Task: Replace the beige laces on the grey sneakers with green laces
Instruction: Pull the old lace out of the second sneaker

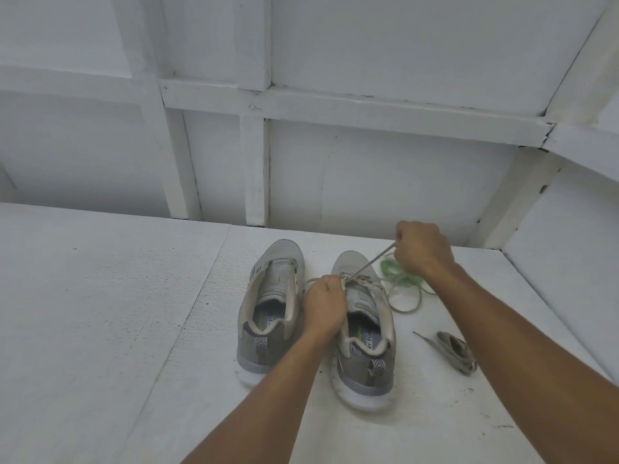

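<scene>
Grey sneakers, pair: left sneaker (pixel 271 296) unlaced, right sneaker (pixel 366 366) part-laced; side by side on white floor (pixel 100 296), long axes parallel, toes away from the wearer, heels near.
Beige lace (pixel 368 264): taut strand, pinched by right hand (pixel 423 249).
Left hand (pixel 325 304): gripping right sneaker's eyelets.
Green laces (pixel 410 281): heaped just right of the toe.
Loose beige lace (pixel 457 351): bundled, near right.

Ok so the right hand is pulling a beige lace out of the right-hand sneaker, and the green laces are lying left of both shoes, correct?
Not quite: the head view shows the green laces lying right of the right-hand sneaker, not left. The right hand does pull the beige lace from that sneaker.
</scene>
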`<state>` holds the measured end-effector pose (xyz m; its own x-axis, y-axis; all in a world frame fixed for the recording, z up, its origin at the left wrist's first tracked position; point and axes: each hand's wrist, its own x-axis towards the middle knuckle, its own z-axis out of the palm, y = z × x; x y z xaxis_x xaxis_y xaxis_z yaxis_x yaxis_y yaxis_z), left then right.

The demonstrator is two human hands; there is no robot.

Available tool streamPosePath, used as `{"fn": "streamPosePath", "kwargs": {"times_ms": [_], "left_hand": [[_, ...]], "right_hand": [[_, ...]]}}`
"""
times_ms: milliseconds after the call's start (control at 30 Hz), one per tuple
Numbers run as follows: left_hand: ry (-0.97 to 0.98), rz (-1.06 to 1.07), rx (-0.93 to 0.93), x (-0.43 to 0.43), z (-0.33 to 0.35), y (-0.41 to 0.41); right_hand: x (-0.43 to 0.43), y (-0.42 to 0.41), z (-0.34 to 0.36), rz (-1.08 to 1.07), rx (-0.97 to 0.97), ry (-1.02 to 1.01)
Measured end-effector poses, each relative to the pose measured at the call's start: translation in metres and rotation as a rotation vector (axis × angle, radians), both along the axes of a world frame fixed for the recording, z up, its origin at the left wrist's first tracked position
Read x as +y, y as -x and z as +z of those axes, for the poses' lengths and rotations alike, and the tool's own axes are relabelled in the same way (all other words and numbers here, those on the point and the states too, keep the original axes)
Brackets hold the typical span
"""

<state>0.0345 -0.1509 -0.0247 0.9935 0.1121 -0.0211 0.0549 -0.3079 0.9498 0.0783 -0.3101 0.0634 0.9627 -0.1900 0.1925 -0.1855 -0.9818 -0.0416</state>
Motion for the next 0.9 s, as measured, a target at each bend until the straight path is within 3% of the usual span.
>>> {"fn": "streamPosePath", "kwargs": {"times_ms": [100, 200, 300, 400, 700, 833, 900], "left_hand": [[-0.007, -0.003, -0.006, -0.001, 0.000, 0.000], [-0.013, 0.009, -0.008, -0.004, 0.000, -0.001], [-0.010, 0.014, -0.002, -0.004, -0.001, -0.001], [0.012, 0.026, -0.005, -0.004, 0.000, -0.001], [0.001, 0.040, -0.001, -0.005, 0.006, 0.005], [0.001, 0.048, 0.003, -0.006, 0.003, 0.003], [-0.008, 0.052, 0.003, -0.007, 0.003, 0.002]], "right_hand": [[-0.004, 0.000, -0.001, -0.003, 0.004, 0.057], [0.016, 0.005, -0.013, 0.192, 0.062, -0.081], [0.042, 0.012, -0.029, 0.317, 0.204, 0.003], [0.049, 0.013, -0.033, 0.299, 0.216, 0.091], [-0.011, -0.005, -0.006, 0.010, 0.022, -0.056], [0.012, 0.003, -0.023, 0.196, 0.137, -0.188], [0.027, 0.006, -0.032, 0.270, 0.229, -0.157]]}}
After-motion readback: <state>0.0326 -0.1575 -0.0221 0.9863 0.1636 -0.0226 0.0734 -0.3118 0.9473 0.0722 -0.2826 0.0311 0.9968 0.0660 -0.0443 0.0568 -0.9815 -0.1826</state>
